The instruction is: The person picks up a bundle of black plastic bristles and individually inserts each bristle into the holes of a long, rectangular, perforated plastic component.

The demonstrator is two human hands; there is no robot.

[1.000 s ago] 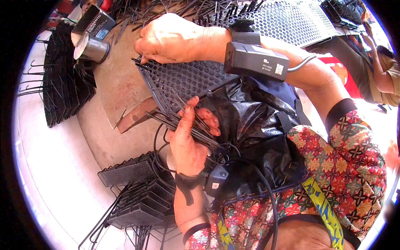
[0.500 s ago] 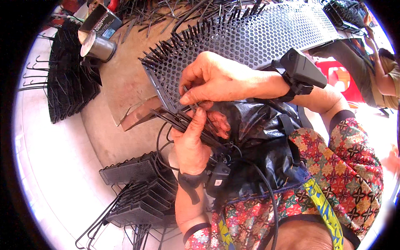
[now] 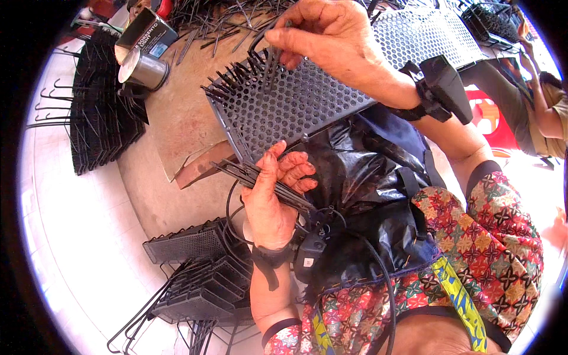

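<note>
My left hand (image 3: 269, 207) is closed around a bundle of thin dark strips (image 3: 236, 171), which lie slantwise across the palm under the thumb. Its other fingers curl upward. My right hand (image 3: 337, 44) is above the far part of a grey perforated panel (image 3: 284, 115), thumb and fingers pinched on a thin dark strip (image 3: 271, 66) that hangs down toward the panel. Several similar strips (image 3: 228, 89) stand upright along the panel's left and far edge. Whether the held strip touches the panel I cannot tell.
A metal can (image 3: 142, 68) and a dark box (image 3: 147, 32) stand at the far left of a worn board (image 3: 177, 127). Loose strips (image 3: 231, 26) lie scattered at the back. Black wire racks (image 3: 106, 112) and perforated baskets (image 3: 201, 284) are on the left. Another person (image 3: 544, 112) sits at the right.
My right hand has moved up and away from my left hand, carrying a strip over the panel's far part. My left hand keeps the bundle, its fingers more visible now.
</note>
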